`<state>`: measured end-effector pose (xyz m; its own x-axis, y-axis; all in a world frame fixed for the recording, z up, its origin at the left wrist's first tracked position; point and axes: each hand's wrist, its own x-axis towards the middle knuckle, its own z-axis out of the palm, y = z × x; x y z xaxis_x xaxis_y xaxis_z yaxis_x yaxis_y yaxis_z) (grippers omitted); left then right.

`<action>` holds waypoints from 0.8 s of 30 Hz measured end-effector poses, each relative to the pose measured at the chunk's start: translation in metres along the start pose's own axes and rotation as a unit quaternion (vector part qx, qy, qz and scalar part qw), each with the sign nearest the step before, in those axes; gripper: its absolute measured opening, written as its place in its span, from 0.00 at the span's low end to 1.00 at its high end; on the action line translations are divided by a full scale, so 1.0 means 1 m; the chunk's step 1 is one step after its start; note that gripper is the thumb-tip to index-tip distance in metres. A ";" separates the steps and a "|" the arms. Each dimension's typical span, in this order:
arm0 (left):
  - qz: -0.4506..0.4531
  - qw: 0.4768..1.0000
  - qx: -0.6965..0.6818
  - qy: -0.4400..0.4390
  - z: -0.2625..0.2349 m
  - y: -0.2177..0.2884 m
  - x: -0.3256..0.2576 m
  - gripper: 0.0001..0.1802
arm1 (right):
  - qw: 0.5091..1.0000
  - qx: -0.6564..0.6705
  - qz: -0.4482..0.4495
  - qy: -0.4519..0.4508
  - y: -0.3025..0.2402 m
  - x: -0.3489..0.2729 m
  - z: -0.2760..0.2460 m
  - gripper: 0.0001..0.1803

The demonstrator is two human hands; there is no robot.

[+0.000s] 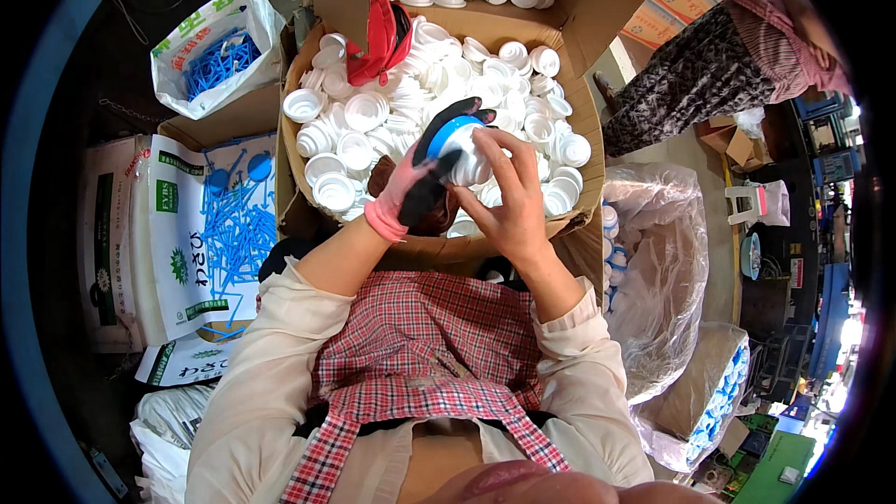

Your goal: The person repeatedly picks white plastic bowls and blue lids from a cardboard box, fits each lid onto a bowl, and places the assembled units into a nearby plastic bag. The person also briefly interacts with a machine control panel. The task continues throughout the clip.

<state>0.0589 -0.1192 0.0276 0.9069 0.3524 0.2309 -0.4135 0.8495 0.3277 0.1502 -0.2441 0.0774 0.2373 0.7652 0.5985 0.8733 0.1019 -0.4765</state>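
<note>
Gloved left hand (415, 177) wraps blue-and-white plastic cap (464, 155); bare right hand (516, 207), part-curled, pinches white end. Likely light, stiff, slick; hold by rim.

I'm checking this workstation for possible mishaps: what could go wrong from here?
The blue-and-white cap, held between the gloved left hand and bare right hand, might slip into the loose white caps below. The red pouch lying on those caps could get buried.

Cardboard box (595, 161) of white caps (365, 112)
</note>
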 end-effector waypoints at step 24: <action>-0.005 0.886 0.464 -0.021 -0.031 0.002 0.013 0.27 | 0.899 0.244 0.351 0.094 0.055 -0.063 -0.101 0.33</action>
<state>0.0725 -0.1011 0.0031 0.9151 0.3148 0.2518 -0.3121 0.1580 0.9368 0.2260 -0.3506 0.0790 0.7646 0.6337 0.1172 0.2014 -0.0622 -0.9775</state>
